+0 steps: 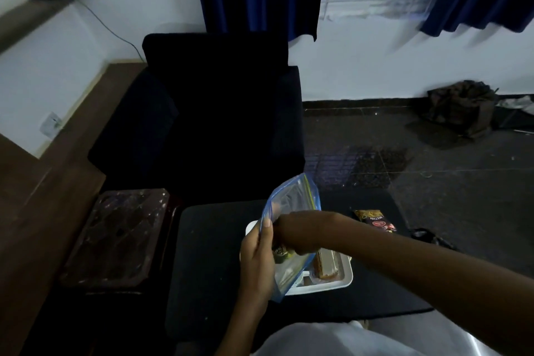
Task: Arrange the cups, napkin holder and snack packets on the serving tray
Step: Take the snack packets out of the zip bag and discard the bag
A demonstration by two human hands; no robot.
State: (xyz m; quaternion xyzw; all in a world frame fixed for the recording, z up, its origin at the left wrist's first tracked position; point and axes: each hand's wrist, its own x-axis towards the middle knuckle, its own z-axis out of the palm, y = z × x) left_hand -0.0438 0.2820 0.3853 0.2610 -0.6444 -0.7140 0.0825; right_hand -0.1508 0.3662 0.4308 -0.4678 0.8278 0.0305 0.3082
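A clear zip bag (291, 228) with blue edges stands tilted over the white tray (345, 279); the left hand (258, 254) grips its side while the right hand (300, 233) reaches inside, fingers hidden, around a dark item. The tray on the black worktop (208, 263) holds a packet (325, 264) lengthwise. A dark snack packet (375, 221) lies beyond it, its label too blurred to read.

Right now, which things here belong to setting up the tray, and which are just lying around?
In the job: white tray, clear zip bag held by left hand with right hand reaching in, dark snack packet.

Lying about: black armchair, brown patterned tray, dark bag on floor.
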